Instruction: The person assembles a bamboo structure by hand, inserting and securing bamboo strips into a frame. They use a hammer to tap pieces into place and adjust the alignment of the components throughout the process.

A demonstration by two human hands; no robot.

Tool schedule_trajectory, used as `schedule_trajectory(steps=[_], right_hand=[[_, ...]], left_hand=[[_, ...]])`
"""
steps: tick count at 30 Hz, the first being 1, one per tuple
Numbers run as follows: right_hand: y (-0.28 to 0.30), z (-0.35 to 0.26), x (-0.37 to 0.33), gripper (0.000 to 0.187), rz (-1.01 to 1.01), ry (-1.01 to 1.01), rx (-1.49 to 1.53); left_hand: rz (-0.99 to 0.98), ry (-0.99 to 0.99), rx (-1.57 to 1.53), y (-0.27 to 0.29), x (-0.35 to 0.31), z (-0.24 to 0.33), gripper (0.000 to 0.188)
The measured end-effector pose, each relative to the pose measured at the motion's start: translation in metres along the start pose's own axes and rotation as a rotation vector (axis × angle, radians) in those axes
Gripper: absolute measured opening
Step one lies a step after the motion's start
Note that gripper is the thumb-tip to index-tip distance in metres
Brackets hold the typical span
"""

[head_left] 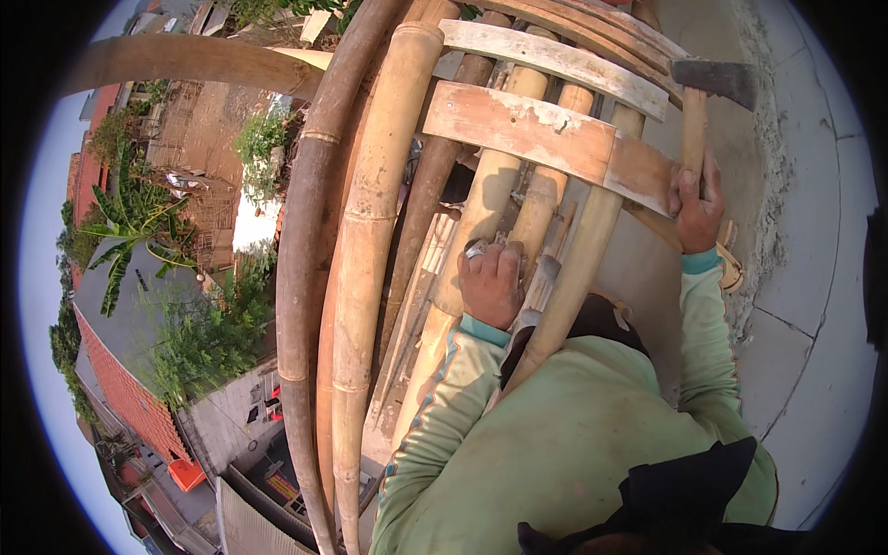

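My right hand (698, 205) is wrapped round the wooden handle of a hatchet (714, 81). Its dark metal head points up, beside the end of a worn plank (527, 129) with flaking paint. My left hand (490, 285) rests with curled fingers on a bamboo pole (488, 199), and something shiny, perhaps a ring, shows at its fingers. The plank lies crosswise over several bamboo poles, with a shorter brown board piece (638, 171) at its right end. A paler plank (555, 60) runs across just beyond it.
Thick upright bamboo poles (365, 259) stand on my left. Beyond them, far below, are rooftops (129, 379), trees (217, 324) and a walled yard. A grey block wall (805, 213) with rough mortar rises on my right. Thin wood strips (421, 287) lie between the poles.
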State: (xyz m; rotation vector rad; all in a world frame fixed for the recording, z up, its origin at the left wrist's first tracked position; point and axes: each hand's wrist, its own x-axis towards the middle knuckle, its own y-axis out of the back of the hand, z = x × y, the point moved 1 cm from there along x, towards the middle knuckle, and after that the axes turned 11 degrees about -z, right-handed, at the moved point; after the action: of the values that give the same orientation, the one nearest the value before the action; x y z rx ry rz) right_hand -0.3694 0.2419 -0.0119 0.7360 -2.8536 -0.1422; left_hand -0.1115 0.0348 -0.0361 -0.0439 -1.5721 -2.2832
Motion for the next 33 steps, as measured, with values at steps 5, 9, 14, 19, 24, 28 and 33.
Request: schedule_trajectory(steps=[5,9,14,19,24,28,33], right_hand=[[0.005,0.005,0.001,0.056,-0.047,0.013,-0.067],[0.003,0.015,0.001,0.055,-0.035,-0.042,0.003],[-0.003,0.000,0.003,0.054,-0.044,-0.004,-0.007],[0.002,0.006,0.002,0.055,-0.048,-0.015,-0.028],[0.001,0.007,0.002,0.056,-0.045,-0.002,0.012],[0.001,0.010,0.002,0.056,-0.048,0.027,0.055],[0.001,0.007,0.003,0.056,-0.048,0.016,0.025]], left_hand=[[0.063,0.008,-0.016,0.001,0.003,-0.010,0.035],[0.047,0.037,-0.033,0.003,0.009,-0.015,0.035],[0.140,0.086,-0.140,0.021,0.031,-0.014,0.035],[0.203,-0.024,-0.090,0.032,0.104,-0.019,0.028],[0.158,-0.117,-0.101,0.013,0.195,-0.045,0.018],[0.054,-0.091,-0.291,-0.009,0.230,-0.063,0.023],[0.217,-0.196,-0.179,-0.015,0.223,-0.054,0.033]])
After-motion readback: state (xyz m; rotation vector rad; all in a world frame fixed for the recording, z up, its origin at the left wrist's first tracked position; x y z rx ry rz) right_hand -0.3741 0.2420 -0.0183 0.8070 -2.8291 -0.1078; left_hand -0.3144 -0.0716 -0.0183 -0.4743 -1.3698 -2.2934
